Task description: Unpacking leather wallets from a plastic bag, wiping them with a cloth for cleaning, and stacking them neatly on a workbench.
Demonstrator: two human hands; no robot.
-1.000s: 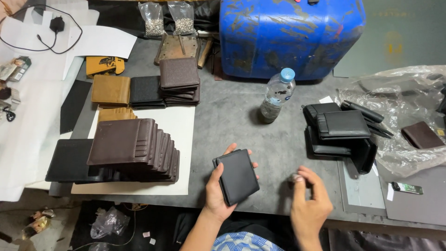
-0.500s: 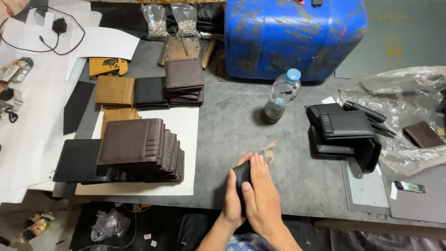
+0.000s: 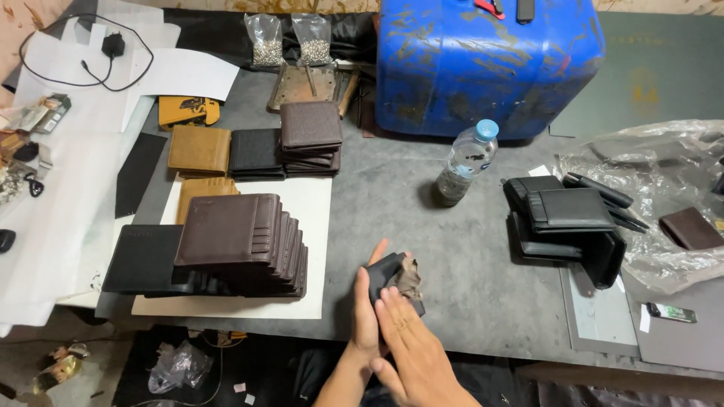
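My left hand holds a black wallet upright near the table's front edge, fingers wrapped behind it. My right hand lies flat against the wallet's near side and presses a small brownish cloth on it. Both hands overlap, and most of the wallet is hidden between them. A staggered pile of dark brown wallets rests on a white sheet to the left. A heap of black wallets lies to the right.
A plastic water bottle stands mid-table before a blue drum. Tan, black and brown wallet stacks sit at back left. A clear plastic bag with wallets lies at right. White sheets and a cable cover the left.
My right hand came in from the right with the cloth and now rests on the wallet. The wallet turned from flat and facing up to upright between both hands.
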